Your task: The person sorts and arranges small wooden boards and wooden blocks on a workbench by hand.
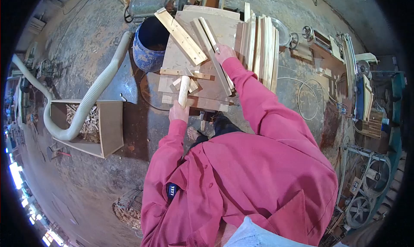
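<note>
My left hand (179,112) is closed around the lower end of a thick, pale round wooden handle (184,91), which points away from me over the near part of the work table (222,19). Beyond its far end, a short slat (200,75) and small crossed wood pieces (189,85) lie on the table. My right hand (224,53) grips a narrow wooden strip (209,32), one of a pair running lengthwise; its fingertips are partly hidden. Left of the strips, a wider board with holes (181,36) lies at a slant.
Long pale battens (262,48) are stacked along the table's right side. A blue drum (148,53) stands at its left. A ribbed hose (97,89) runs into a box of wood scraps (111,126). Machinery with wheels (366,191) stands at right; a cable (308,117) loops across the floor.
</note>
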Demonstrator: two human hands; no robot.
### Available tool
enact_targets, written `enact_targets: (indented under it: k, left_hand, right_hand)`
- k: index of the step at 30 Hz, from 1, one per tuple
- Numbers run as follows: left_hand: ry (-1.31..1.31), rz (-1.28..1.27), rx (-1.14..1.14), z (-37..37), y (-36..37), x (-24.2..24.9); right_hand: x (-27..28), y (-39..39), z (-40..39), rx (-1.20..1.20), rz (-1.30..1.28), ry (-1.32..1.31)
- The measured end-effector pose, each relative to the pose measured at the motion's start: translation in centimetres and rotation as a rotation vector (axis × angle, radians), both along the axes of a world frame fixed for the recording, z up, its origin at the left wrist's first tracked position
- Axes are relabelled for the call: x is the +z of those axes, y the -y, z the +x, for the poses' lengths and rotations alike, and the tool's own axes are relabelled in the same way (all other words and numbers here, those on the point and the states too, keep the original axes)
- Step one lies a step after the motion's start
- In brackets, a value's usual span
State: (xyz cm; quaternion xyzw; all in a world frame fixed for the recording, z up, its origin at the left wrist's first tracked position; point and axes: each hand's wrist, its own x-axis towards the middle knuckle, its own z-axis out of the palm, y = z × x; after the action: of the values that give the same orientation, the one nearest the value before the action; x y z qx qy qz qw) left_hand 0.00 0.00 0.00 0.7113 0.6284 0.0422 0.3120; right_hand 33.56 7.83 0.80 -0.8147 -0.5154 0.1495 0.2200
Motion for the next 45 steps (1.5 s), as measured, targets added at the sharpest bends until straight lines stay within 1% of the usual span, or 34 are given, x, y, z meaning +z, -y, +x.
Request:
enact_targets:
  k: [2, 3, 5, 6, 8, 9, 11, 12, 13, 17, 20, 22, 23, 24, 25, 27, 30, 35, 40, 43, 45]
  left_hand:
    - [0.014, 0.019, 0.003, -0.1, -0.2, -0.1]
    - [0.025, -0.061, 0.001, 0.4, 3.9, -0.2]
    - [0.030, -0.042, 0.007, 0.2, 3.4, -0.4]
    - [0.029, -0.035, 0.008, 0.2, 3.0, -0.2]
    - [0.015, -0.040, 0.010, 0.2, 1.8, 0.2]
    - [0.015, -0.034, 0.014, 0.3, 1.5, 0.2]
    - [0.018, -0.031, 0.015, 0.2, 1.0, 0.3]
    - [0.015, -0.021, 0.021, 0.2, 0.7, 0.4]
    - [0.018, -0.005, 0.013, 0.1, 0.4, 0.5]
    - [-0.012, -0.005, 0.023, 0.1, 0.3, 0.1]
    - [-0.024, -0.022, 0.003, -0.1, 0.3, 0.1]
    - [-0.050, -0.043, 0.007, -0.2, 0.2, 0.0]
    - [-0.029, -0.036, 0.000, -0.3, 0.3, 0.0]
    - [-0.007, -0.031, -0.009, -0.4, 0.4, 0.0]
    - [-0.009, -0.035, -0.009, -0.4, 0.5, 0.1]
    - [-0.012, -0.027, -0.007, -0.4, 0.4, 0.0]
    - [-0.013, -0.038, 0.007, -0.3, 0.4, -0.1]
    - [-0.034, -0.064, -0.001, 0.0, 0.2, 0.2]
    - [-0.052, -0.074, 0.002, 0.5, -0.4, 0.4]
    - [-0.038, -0.071, 0.002, 0.7, -0.9, 0.0]
    - [-0.038, -0.048, -0.008, 1.3, -1.6, -0.2]
  right_hand:
    - [0.7, -0.1, 0.0, 0.027, -0.076, 0.088]
    - [0.4, 4.0, 0.7, 0.028, -0.157, 0.098]
    - [0.4, 3.6, 1.3, -0.213, -0.115, 0.187]
    - [0.2, 3.3, 1.6, -0.213, -0.109, 0.186]
    - [-0.1, 2.1, 2.0, -0.193, 0.008, 0.473]
    - [0.7, 1.7, 1.1, -0.190, 0.015, 0.472]
    - [3.1, 0.6, -2.0, -0.040, -0.042, 0.120]
    - [0.3, -0.2, -2.5, -0.052, -0.063, 0.129]
    - [-0.9, -1.2, -2.6, -0.046, -0.051, 0.125]
    - [-3.4, -4.8, -2.6, 0.046, 0.027, 0.053]
    - [-3.4, -7.7, -2.7, 0.111, 0.067, 0.029]
    - [-1.7, -8.8, -3.3, 0.138, 0.077, 0.024]
    - [-0.4, -9.1, -3.5, 0.144, 0.020, -0.037]
    - [-0.9, -9.5, -3.3, 0.150, -0.038, -0.096]
    - [-1.5, -9.5, -3.5, 0.149, -0.042, -0.099]
    - [-2.3, -9.7, -3.5, 0.125, 0.091, -0.060]
    - [-2.8, -10.1, -3.3, 0.109, 0.022, -0.073]
    - [-4.1, -10.9, -2.9, 0.130, 0.043, -0.042]
    - [-3.7, -11.2, -2.6, 0.137, 0.090, -0.018]
    - [-3.4, -11.6, -2.5, 0.120, 0.084, -0.030]
    - [-3.1, -12.2, -1.9, 0.102, 0.030, -0.015]
